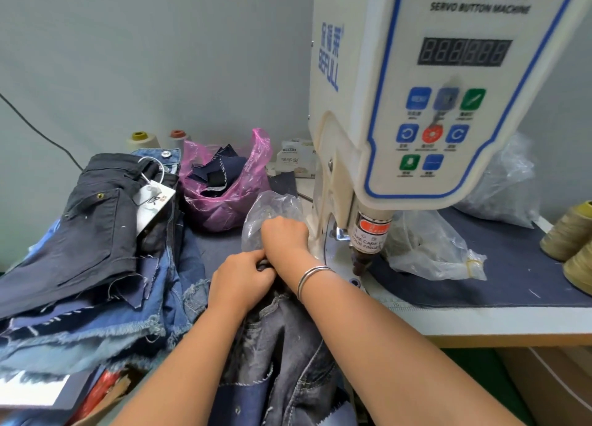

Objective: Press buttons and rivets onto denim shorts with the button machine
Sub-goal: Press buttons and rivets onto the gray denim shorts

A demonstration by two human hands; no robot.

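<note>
Hands at button machine [416, 105]: left hand [240, 281] grips denim shorts [282, 345]; right hand [285, 233] curled, grasp unclear.

At the near centre, the left hand [241, 281] grips a bunched edge of the dark denim shorts [282, 355], while the right hand [283, 233], a silver bangle [309, 280] on its wrist, reaches into a clear plastic bag [269, 214] just left of the button machine [432, 105]. A stack of denim shorts [89, 259] lies on the left of the bench [480, 320], with a pink bag [224, 185] of dark scraps farther back. Another clear bag [429, 249] and yellow thread cones [573, 240] sit to the machine's right.
</note>
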